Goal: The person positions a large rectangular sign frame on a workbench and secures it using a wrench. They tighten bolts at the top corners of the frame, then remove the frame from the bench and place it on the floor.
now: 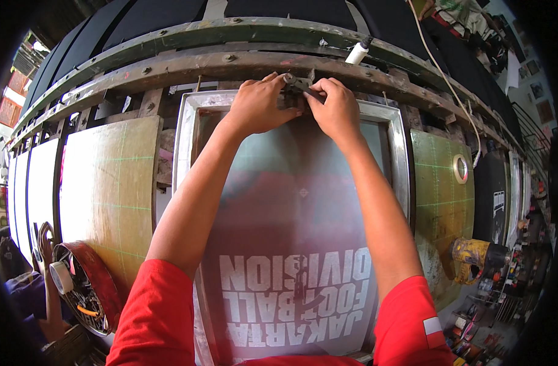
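Note:
A silver-framed printing screen (404, 160) lies before me, its mesh bearing large pale lettering that reads upside down. At the middle of its far edge is a dark metal clamp (289, 97), partly hidden behind my fingers. My left hand (259, 107) is closed around the clamp's left side, thumb reaching across its near side. Pinched between thumb and fingers of my right hand (335, 113) is a dark metal bar like a wrench (311, 91), slanting left toward the clamp's top. The exact contact between bar and clamp is too small to tell.
Long metal rails (187, 64) run behind the screen, with a white bottle (357, 52) on them. Gridded boards flank it; the right one carries a tape roll (460, 169) and a yellow power tool (468, 259). A red round tub (90, 287) and another person's hand (45, 241) are at left.

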`<action>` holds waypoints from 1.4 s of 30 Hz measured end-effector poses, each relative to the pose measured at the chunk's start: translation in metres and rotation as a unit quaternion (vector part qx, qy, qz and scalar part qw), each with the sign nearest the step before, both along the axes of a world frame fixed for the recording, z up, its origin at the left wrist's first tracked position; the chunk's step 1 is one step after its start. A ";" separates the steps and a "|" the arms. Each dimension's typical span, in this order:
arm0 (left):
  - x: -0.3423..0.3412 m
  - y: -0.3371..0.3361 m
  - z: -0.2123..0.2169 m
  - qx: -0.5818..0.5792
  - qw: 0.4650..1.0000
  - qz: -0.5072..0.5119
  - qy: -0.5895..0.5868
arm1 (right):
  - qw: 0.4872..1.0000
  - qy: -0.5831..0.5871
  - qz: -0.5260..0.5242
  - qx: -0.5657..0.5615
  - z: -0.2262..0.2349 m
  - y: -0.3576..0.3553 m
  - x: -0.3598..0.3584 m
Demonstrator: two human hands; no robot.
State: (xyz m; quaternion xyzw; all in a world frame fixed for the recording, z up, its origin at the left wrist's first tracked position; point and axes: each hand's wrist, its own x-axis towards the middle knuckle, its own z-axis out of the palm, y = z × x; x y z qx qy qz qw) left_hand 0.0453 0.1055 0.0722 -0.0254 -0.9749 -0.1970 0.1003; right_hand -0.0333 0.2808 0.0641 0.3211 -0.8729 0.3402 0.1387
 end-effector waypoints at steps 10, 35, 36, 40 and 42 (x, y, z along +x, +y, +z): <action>0.000 -0.002 -0.005 -0.006 1.000 0.000 0.013 | 0.981 -0.025 0.192 -0.015 0.016 0.065 -0.040; -0.001 -0.001 -0.010 -0.001 0.999 0.000 0.038 | 0.967 0.052 0.223 0.110 0.019 0.049 -0.067; 0.000 -0.002 -0.009 -0.001 0.999 0.002 0.036 | 0.968 0.061 0.217 0.108 0.018 0.048 -0.064; 0.001 -0.002 -0.008 0.013 0.999 0.002 0.037 | 0.977 0.081 0.172 0.096 0.012 0.056 -0.042; 0.001 -0.002 -0.009 0.016 0.999 0.005 0.037 | 0.982 0.087 0.135 0.094 0.007 0.056 -0.025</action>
